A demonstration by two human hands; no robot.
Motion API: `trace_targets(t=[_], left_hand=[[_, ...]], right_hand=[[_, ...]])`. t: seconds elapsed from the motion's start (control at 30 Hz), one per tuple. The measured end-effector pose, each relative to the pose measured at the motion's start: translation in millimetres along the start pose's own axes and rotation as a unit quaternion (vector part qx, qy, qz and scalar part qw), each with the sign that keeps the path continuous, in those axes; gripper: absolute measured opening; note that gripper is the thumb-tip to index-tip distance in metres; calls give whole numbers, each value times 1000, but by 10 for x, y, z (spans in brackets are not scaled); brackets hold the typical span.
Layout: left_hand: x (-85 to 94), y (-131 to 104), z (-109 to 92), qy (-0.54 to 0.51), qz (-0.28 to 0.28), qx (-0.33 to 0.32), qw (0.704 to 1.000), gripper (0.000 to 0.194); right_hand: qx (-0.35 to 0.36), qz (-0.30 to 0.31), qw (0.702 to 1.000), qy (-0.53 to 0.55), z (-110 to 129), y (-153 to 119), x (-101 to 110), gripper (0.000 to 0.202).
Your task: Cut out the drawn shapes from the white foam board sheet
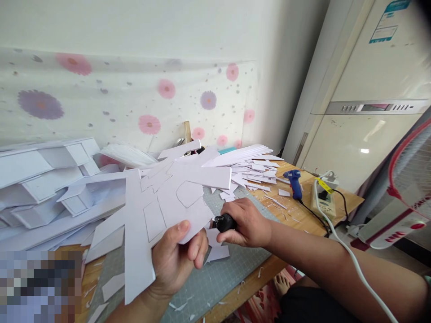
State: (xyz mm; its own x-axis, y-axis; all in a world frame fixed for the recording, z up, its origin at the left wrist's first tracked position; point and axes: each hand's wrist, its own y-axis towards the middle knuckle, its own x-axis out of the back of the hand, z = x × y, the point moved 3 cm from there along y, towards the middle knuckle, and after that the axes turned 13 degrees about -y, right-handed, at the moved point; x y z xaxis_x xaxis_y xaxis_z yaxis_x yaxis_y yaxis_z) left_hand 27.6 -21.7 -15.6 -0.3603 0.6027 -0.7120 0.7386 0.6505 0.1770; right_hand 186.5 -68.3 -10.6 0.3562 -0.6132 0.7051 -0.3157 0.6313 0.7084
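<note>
My left hand (177, 260) holds up a large white foam-board sheet (158, 202) with several cut-out outlines in it, thumb on its lower edge. My right hand (245, 223) is closed around a small black tool (224, 223), its tip close to the sheet's lower right edge. Both hands hover above a grey-green cutting mat (218, 278) on the wooden table (343, 197).
Stacks of white board pieces (43, 179) fill the left and back of the table, with scraps (256, 172) to the right. A blue glue gun (295, 181) and a power strip (323, 197) lie at the far right. A fan (404, 188) and a white cabinet (370, 89) stand beyond.
</note>
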Motion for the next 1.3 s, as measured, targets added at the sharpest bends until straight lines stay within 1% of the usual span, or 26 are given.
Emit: trace_targets(t=[0.17,0.3,0.4,0.53,0.63,0.77,0.8,0.87,0.93,0.97,1.03,1.1,1.13,1.17,1.23,1.3], left_hand=[[5,1,0,17,-5,-3,1000,38],[4,-5,8,20,1,13,1000,41],[10,-10,12,16,2,15,1000,41],[28,-9,14,21,1,5,1000,42],[36,1,18,36,2,2,999,43],[32,17,12,49,-5,-20,999,41],[29,20,7,48,-7,-24,999,40],[19,24,3,46,-2,-19,999,41],[10,27,-7,48,8,-17,999,43],[9,30,-15,51,10,-20,998,44],[15,38,-35,57,8,-41,998,42],[26,51,-53,62,-1,-68,996,38],[30,58,-56,68,-3,-77,995,37],[34,66,-58,76,-7,-86,993,35],[43,85,-51,93,-16,-97,991,34],[54,104,-34,104,-27,-101,989,34]], right_hand=[[14,-35,999,18,47,40,21,50],[13,-16,999,28,36,44,0,50],[13,-14,999,29,17,33,-7,51],[19,-18,999,24,-1,9,0,50],[14,-9,1000,12,-13,-13,-4,52],[9,4,1000,6,-28,-37,-20,53],[7,6,1000,10,-38,-43,-21,53],[-20,2,1000,20,-82,-57,-7,52],[-57,-14,998,20,-145,-77,29,49],[-64,-22,998,19,-170,-87,49,48],[-40,-23,998,32,-182,-99,80,46],[-7,-21,997,76,-152,-98,105,46],[-8,-27,994,105,-132,-92,118,47],[-23,-38,990,132,-109,-81,132,46],[-77,-69,979,174,-56,-53,155,41],[-125,-86,969,195,18,-19,159,34]])
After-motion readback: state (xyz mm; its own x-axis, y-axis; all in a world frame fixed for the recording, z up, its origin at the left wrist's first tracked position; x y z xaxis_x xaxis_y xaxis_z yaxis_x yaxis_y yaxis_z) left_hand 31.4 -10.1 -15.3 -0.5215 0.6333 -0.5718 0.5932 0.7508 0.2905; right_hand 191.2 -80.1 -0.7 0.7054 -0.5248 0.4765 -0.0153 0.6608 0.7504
